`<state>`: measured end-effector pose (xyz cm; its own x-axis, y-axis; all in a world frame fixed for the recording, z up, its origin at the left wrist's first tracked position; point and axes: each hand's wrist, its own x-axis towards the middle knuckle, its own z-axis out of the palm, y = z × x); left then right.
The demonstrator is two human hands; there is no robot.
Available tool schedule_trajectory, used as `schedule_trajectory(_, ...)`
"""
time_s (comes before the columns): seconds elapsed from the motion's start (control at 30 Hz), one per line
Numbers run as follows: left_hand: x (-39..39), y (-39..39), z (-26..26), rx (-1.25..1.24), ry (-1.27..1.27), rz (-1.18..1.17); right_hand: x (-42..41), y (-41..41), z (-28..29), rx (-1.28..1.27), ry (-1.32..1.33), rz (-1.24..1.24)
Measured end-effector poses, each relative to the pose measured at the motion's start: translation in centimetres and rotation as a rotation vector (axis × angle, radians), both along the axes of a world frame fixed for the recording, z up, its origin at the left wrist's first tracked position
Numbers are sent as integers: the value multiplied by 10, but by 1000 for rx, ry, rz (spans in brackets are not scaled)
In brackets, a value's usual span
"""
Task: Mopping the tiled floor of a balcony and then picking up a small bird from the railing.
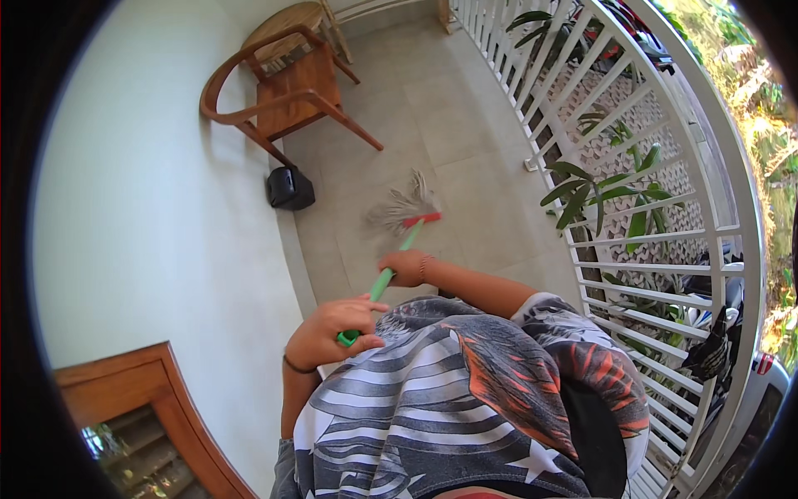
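Note:
A string mop [405, 209] with a red head bar and a green handle lies with its grey strands spread on the tiled floor [492, 181]. My left hand [336, 330] is wrapped round the top end of the handle, close to my shirt. Lower down the handle, my right hand [402, 268] grips it, a thin bracelet at the wrist. The handle slants away from my body towards the mop head. The strands look slightly blurred.
A wooden armchair [299, 93] and a round wooden table [287, 31] stand at the far left. A black object [291, 188] sits beside a chair leg. The white wall [162, 218] runs left, a white railing [648, 236] right, plants beyond it.

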<state>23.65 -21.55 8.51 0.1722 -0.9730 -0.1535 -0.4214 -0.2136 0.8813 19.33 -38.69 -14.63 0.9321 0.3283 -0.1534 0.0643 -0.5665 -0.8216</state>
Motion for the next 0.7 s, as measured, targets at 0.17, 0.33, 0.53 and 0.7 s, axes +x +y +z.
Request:
schedule_trajectory(0.17,-18,1,-49,-163,91,-179,-64,-16,-34,-16,-123,-351)
schedule_trajectory(0.33,-48,30,-128,-187,123,-193,-115,-3,-88,-53,-79,-611)
schedule_trajectory(0.53,-75,102,-138,-218,103,-245,-134,55,-97,-131,-10,-498)
schedule_trajectory(0.7,-90,186,-100,-154,-50,-111,-105,148,-98,-5,-142,-364)
